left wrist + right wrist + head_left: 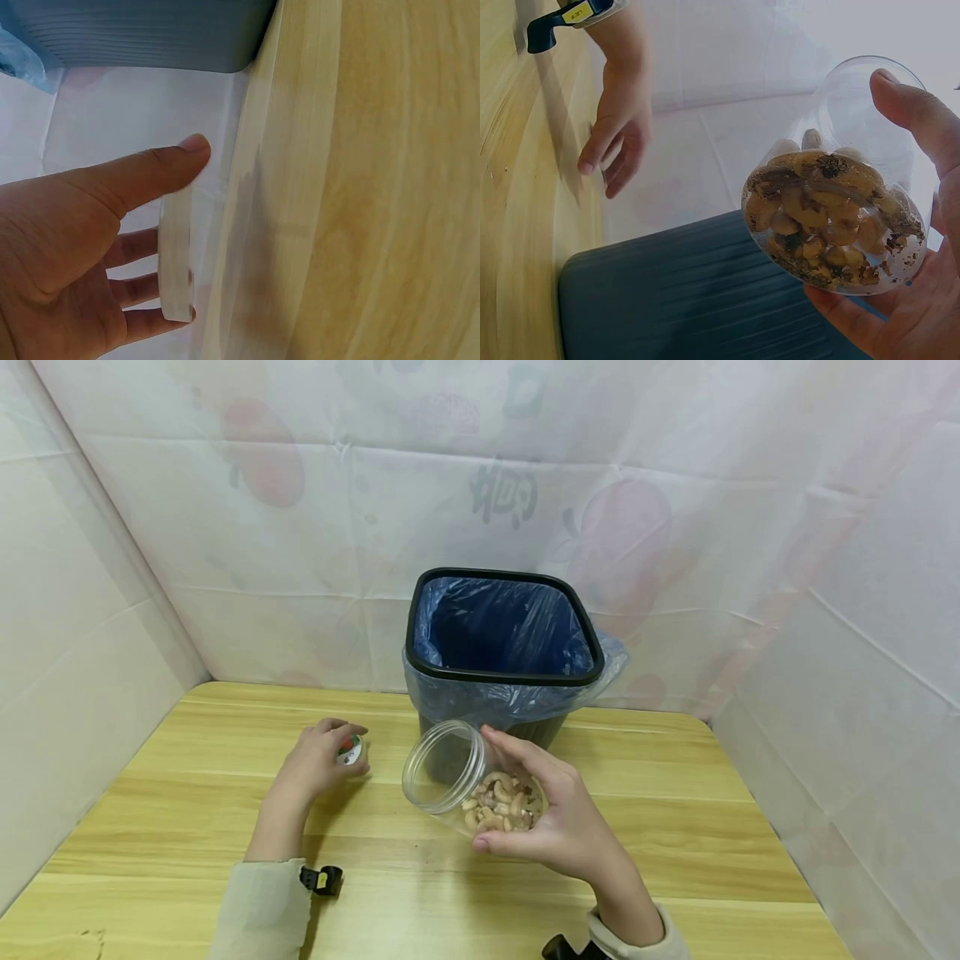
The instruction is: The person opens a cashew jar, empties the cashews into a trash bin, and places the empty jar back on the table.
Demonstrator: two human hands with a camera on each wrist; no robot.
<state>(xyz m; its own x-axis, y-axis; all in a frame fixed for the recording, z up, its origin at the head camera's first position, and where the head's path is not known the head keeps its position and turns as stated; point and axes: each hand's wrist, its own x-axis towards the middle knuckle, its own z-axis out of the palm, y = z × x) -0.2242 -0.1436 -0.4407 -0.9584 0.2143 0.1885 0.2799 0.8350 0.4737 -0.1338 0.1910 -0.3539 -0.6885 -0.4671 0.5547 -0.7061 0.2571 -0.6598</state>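
My right hand [562, 814] grips a clear round jar [447, 768], thumb on one side and fingers on the other. The jar is tilted, its uncovered mouth facing left in the head view, close in front of the bin. Cashews [501, 803] lie inside toward its base; in the right wrist view, brown flakes and crumbs cling to the clear bottom around the nuts [821, 214]. My left hand [317, 762] pinches a thin round lid [176, 255] by its edge, just over the table at the left. A white label with red and green shows on the lid in the head view.
Behind the jar stands a dark bin [525, 679] with a black rim and a blue plastic liner [480, 697] folded over it. The wood-grain table [390, 893] ends at a printed white cloth [360, 527], with pale walls on both sides.
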